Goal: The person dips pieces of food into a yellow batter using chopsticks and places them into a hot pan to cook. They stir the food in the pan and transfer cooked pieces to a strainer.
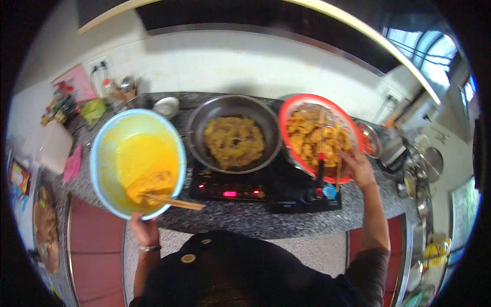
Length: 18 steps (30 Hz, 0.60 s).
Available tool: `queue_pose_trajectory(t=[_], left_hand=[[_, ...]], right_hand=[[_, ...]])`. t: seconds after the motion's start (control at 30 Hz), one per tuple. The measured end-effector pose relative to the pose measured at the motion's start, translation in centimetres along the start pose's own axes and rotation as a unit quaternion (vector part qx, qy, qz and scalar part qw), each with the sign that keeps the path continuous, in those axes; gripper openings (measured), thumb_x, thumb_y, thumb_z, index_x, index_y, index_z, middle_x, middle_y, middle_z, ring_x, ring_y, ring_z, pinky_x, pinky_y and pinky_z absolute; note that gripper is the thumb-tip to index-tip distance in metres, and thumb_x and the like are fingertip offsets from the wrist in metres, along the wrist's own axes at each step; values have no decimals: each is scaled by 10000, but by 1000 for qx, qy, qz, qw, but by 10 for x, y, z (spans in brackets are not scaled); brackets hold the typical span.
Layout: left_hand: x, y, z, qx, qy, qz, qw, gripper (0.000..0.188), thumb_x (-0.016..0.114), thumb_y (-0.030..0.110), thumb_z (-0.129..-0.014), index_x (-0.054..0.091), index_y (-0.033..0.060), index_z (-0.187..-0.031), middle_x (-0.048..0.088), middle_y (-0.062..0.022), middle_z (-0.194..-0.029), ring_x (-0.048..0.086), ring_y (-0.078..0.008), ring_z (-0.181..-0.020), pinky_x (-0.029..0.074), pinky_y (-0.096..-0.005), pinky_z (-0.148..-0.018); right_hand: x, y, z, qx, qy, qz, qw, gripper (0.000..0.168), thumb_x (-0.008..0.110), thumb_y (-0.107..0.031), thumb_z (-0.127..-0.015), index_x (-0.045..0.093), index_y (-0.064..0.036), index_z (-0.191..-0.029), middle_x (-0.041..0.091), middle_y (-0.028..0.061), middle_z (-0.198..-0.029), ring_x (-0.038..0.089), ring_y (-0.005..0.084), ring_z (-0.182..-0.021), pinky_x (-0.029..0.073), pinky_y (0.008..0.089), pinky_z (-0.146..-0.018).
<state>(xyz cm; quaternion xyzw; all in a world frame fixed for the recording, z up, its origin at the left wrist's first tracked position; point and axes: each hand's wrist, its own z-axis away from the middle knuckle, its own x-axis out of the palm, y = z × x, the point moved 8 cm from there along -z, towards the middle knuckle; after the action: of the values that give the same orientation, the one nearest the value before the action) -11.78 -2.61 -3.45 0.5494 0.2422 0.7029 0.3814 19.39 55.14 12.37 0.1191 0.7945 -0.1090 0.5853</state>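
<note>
My left hand [145, 230] grips the near rim of a light blue basin [97, 184]. Inside it are yellow batter [147, 153] and a batter-coated lump of food [153, 186]. Wooden chopsticks [180, 202] lean from that lump over the rim. On the right, my right hand [358, 167] holds the side of a red-rimmed basin [284, 130], fingers reaching over its edge. Golden fried pieces [303, 134] fill this basin, with a wire skimmer [326, 117] lying on top, its dark handle pointing toward me. Between the basins, a frying pan [195, 147] contains a flat yellowish-brown mass [234, 142].
The pan stands on a black electric cooktop [234, 184] with lit red indicators. A small white bowl [167, 107] sits behind the blue basin. At the right, a metal dish with red contents [367, 142] stands near several pots [416, 172]. A range hood [253, 17] hangs overhead.
</note>
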Motion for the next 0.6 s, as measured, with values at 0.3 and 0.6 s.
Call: queue_pose_trajectory(t=[0.3,0.6], left_hand=[[33,6,13,18,-31,30,999,435,544,122,-740,493,25,-1160,550,-82,-1157,531,-209,-1055,453,-357,-869],[36,11,25,13,-1,19,1000,415,542,119,-725,506,16,-1125,573,-75,-1093,567,-214,-986,469,-344,-803]], right_hand=[[20,23,2,59,-50,34,996,506,554,-47,-775,541,-282,-1224,537,86,-1142,578,284,-994,493,367,-847],[-7,25,21,226,149,-264,926,127,568,-118,-828,564,-20,-909,525,134,-909,537,272,-818,454,366,-746]])
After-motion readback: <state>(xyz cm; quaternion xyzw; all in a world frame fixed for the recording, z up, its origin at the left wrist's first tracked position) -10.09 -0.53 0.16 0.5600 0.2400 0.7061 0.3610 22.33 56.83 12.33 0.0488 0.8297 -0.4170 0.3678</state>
